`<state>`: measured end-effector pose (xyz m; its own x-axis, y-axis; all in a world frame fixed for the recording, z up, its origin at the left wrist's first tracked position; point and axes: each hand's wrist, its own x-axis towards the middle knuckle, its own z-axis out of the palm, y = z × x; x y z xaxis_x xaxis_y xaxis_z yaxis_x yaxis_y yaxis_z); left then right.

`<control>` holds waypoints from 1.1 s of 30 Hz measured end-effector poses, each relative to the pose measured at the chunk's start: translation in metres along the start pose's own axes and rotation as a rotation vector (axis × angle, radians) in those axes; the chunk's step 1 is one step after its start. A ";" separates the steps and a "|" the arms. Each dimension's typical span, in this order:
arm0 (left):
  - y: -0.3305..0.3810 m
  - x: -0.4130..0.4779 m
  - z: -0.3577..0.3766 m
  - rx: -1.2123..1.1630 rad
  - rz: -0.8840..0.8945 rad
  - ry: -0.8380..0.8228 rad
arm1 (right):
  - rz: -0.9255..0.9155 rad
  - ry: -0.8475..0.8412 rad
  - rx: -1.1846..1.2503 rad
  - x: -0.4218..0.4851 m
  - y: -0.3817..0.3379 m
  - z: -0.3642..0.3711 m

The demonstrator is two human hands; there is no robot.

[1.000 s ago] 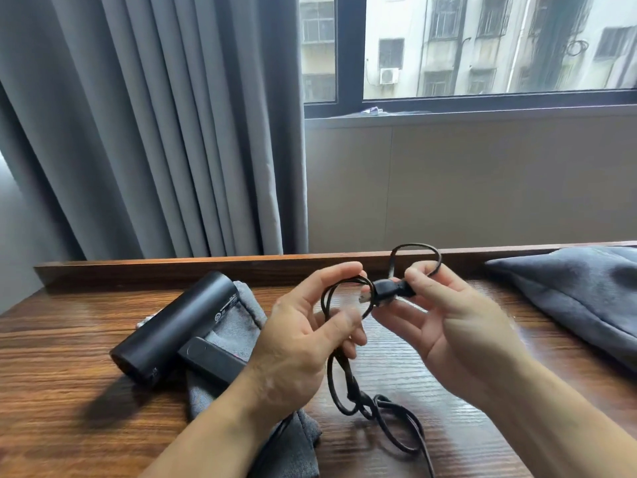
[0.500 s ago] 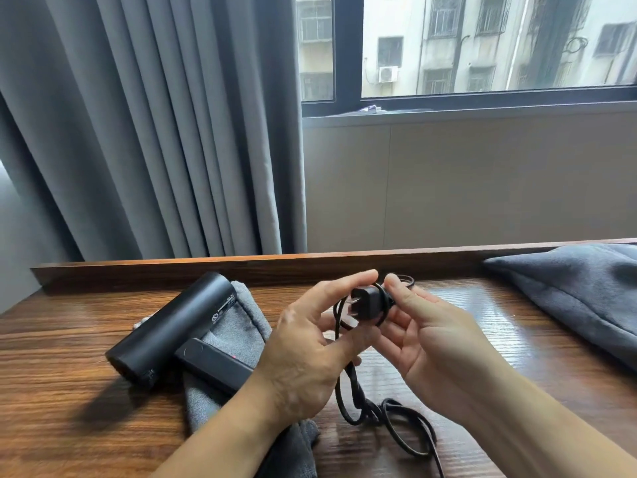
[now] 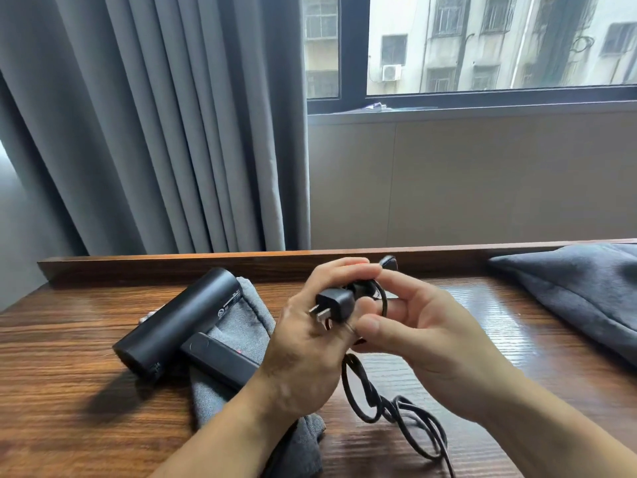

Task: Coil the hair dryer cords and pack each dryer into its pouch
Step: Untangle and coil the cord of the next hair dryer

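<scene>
One black hair dryer (image 3: 182, 319) lies at centre left of the frame, its barrel pointing toward the lower left and its handle folded along its side; it rests partly on one grey pouch (image 3: 248, 319), which spreads out beneath it and runs down to the bottom edge. A second grey pouch (image 3: 579, 291) lies well apart at the right edge. Both sit on the one wooden table (image 3: 69, 426). Two bare hands meet in the middle of the frame, raised above the table. The left hand (image 3: 306, 346) has its fingers curled round the gathered top of the single black cord (image 3: 391, 407), forefinger arched over it. The right hand (image 3: 434, 343) pinches the same cord between thumb and forefinger, with its other fingers loosely bent behind. The cord's one plug (image 3: 336, 302) sticks out between the hands, with two flat metal prongs plainly showing, aimed toward the lower left. Below the hands the cord hangs in several loose loops, about three, which lie twisted on the table at lower centre and run out of the bottom edge. One grey pleated curtain (image 3: 155, 125) fills the upper left, and one window (image 3: 482, 43) the upper right.
</scene>
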<state>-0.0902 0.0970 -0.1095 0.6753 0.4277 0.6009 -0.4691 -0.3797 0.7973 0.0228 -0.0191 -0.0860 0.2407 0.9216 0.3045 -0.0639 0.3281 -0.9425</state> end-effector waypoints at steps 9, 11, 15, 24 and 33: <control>0.025 0.018 -0.014 -0.727 -0.336 0.371 | 0.064 0.407 -0.088 0.003 -0.001 -0.016; 0.030 0.023 -0.022 -0.797 -0.300 0.461 | 0.076 0.435 -0.070 0.005 0.001 -0.017; 0.025 0.029 -0.050 -0.693 -0.221 0.669 | 0.046 0.582 -0.032 0.007 -0.007 -0.024; 0.012 0.016 -0.045 0.767 -0.224 0.314 | 0.079 0.643 0.103 0.010 -0.007 -0.028; 0.015 0.009 0.000 0.378 -0.215 -0.259 | 0.109 0.556 0.463 0.015 0.003 -0.012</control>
<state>-0.0918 0.0953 -0.0922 0.8754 0.3299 0.3534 -0.0970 -0.5963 0.7968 0.0377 -0.0068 -0.0857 0.6581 0.7527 -0.0184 -0.4888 0.4085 -0.7709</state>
